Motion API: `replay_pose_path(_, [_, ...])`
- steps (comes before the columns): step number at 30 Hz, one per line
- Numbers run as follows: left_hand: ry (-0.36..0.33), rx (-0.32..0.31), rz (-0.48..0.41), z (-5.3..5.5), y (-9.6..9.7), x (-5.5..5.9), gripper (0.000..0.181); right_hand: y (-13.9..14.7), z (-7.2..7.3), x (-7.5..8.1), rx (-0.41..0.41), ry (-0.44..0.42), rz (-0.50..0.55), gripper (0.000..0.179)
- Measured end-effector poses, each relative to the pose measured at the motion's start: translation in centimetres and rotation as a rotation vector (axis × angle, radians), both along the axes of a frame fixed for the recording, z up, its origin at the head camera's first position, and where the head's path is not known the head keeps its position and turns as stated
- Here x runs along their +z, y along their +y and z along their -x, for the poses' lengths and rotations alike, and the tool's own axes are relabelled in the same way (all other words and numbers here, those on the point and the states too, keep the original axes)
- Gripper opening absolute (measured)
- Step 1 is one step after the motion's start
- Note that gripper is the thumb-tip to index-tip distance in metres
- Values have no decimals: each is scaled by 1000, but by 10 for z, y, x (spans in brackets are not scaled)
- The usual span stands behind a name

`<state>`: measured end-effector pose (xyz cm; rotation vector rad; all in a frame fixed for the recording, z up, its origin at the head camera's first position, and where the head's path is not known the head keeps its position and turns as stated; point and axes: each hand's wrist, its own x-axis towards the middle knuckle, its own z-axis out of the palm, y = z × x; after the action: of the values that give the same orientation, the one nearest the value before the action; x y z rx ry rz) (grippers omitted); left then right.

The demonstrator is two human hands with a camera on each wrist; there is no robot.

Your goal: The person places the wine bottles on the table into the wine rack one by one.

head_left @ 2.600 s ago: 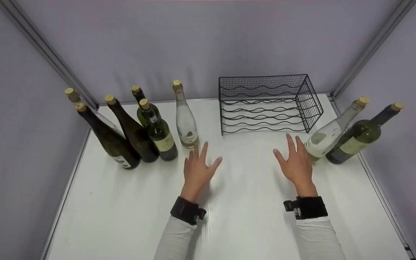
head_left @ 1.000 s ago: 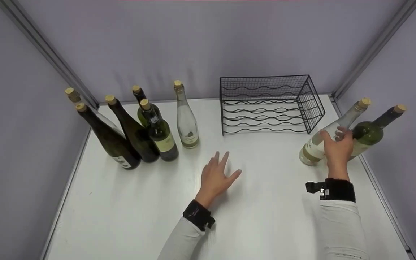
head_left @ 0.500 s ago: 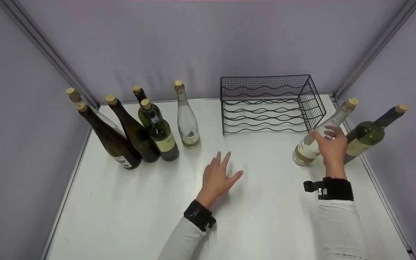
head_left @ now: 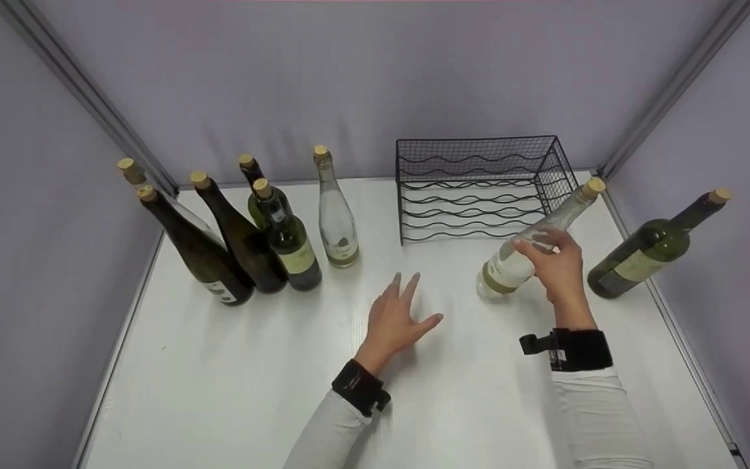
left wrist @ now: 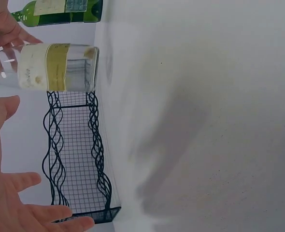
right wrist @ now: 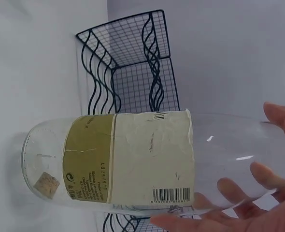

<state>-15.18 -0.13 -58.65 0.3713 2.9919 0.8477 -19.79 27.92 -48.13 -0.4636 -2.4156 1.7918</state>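
Note:
My right hand (head_left: 556, 262) grips a clear glass wine bottle (head_left: 504, 272) around its upper body, in front of the black wire wine rack (head_left: 479, 235). The bottle has a cork in its neck and a cream and gold label (right wrist: 133, 159); its neck overlaps the rack's right side in the head view. Inside its base lies a loose piece of cork (right wrist: 47, 185). My left hand (head_left: 393, 326) hovers over the white table with fingers spread, holding nothing. In the left wrist view, the left thumb (left wrist: 7, 108) shows near the bottle's side.
A green wine bottle (head_left: 638, 257) stands on the right. At the left is a group of several corked bottles, with a dark one (head_left: 199, 251) in front. A clear bottle (head_left: 338, 225) stands between that group and the rack. Grey walls (head_left: 375, 78) enclose the white table (head_left: 232, 391).
My right hand has taken hold of the clear bottle on the right and moved it left, away from the green bottle. The left hand has moved right and toward me, away from the other clear bottle.

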Motion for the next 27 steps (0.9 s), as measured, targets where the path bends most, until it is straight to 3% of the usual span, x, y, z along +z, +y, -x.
replay_pose_path(12, [10,-30,-49,1,3,6,97,-36,-10,3,131,3,104,76])
replay_pose_path(18, [27,-48,-101,2,6,10,98,-50,-13,-2,197,16,197,68])
replay_pose_path(27, [53,-49,-136,5,6,13,99,-64,-14,-13,223,4,305,62])
